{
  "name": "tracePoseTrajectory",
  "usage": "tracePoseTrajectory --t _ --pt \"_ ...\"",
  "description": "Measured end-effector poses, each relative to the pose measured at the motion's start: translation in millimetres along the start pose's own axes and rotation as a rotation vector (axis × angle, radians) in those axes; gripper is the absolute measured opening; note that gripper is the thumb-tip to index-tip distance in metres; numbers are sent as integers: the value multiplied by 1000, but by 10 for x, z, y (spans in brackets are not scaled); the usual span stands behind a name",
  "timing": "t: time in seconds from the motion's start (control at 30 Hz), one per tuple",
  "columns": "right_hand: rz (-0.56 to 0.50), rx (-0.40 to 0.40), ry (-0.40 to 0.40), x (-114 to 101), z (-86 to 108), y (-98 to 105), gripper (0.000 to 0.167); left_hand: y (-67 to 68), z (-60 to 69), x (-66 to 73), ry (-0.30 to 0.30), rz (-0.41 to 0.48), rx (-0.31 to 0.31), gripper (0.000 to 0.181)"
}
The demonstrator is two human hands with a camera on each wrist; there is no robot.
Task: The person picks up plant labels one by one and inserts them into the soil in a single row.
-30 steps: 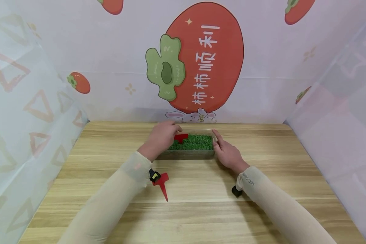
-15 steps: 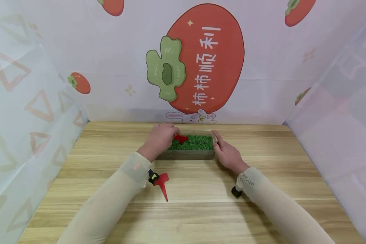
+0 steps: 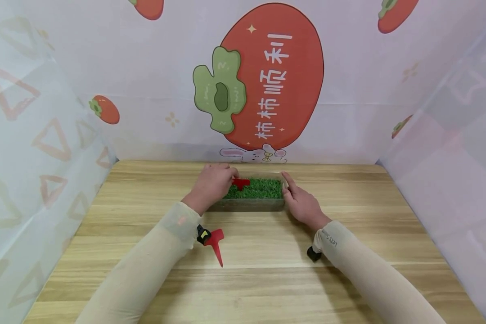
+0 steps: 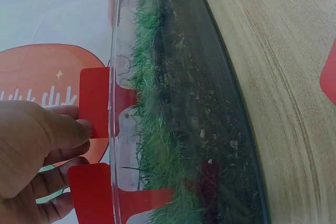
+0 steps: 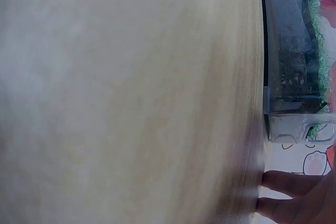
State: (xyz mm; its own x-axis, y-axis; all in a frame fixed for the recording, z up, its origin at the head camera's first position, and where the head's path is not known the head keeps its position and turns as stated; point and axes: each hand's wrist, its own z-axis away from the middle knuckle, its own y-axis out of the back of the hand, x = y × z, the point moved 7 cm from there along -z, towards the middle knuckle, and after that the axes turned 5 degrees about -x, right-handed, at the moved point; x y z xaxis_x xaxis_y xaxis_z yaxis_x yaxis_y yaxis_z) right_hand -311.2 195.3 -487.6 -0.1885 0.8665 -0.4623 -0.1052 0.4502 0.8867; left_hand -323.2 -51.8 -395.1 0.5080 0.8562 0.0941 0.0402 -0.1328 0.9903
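My left hand is at the left end of a clear box filled with green grass. Between its thumb and fingers it pinches the head of a red T-shaped marker, whose stem reaches down to the grass. A second red marker stands beside it, its stem running into the grass and dark fill, close to my curled lower fingers. At the box's right end, my right hand touches the rim with an extended index finger; two other fingertips rest on the table.
Another red T-shaped marker lies on the table in front of the box, partly behind the black device at my left wrist. A printed cloth with a large persimmon picture stands behind the table.
My left fingers have come slightly down and left, and the pinched marker sits a little lower against the grass. My right hand and the box have kept their places.
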Motion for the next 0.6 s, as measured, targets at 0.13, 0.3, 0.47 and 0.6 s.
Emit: tracePoseTrajectory --t 0.13,0.3,0.47,0.6 --pt "1 -1 1 3 -5 -8 57 -19 4 -12 5 11 -8 20" --pt "-2 2 4 6 -8 -7 57 -5 31 -27 3 45 12 20" --pt "-6 3 9 9 -7 1 57 72 119 -62 -22 109 80 19" --pt "-8 -5 6 5 -2 -1 57 149 278 -129 -28 183 143 18"
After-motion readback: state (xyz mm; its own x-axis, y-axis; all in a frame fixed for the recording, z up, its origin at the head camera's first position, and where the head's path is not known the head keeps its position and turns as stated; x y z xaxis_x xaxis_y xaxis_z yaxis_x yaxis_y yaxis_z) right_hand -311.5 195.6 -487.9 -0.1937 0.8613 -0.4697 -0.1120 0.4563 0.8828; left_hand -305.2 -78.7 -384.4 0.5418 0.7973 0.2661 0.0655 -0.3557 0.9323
